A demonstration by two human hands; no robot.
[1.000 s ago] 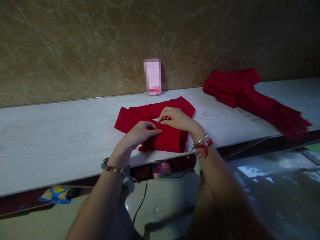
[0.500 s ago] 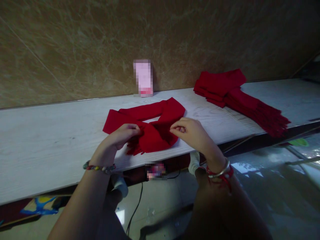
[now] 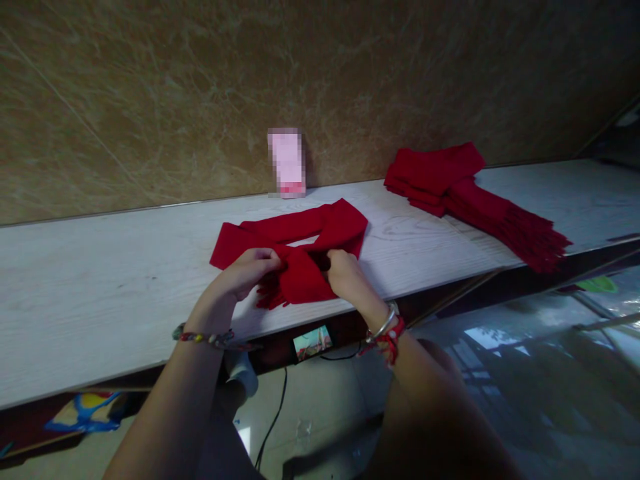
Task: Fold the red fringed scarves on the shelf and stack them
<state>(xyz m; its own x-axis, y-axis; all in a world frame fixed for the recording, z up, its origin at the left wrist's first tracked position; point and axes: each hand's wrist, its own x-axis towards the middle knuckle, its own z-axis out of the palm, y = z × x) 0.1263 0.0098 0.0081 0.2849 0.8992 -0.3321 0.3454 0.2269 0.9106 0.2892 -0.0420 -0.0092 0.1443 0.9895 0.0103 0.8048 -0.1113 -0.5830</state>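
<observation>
A red fringed scarf lies partly folded on the pale wooden shelf, its near end bunched at the front edge. My left hand pinches the scarf's left side of that bunch, fingers closed on the cloth. My right hand grips the right side of the same bunch, fingers curled into the fabric. Both wrists wear bracelets. The fringe pokes out below my left hand.
A stack of folded red scarves with fringe hanging sits at the right of the shelf. A pink box stands against the marbled wall. Below the shelf are a small screen, a cable and a shiny floor.
My right hand has moved left and back onto the bunched cloth after lifting away to the right half a second ago. My left hand stays on the scarf.
</observation>
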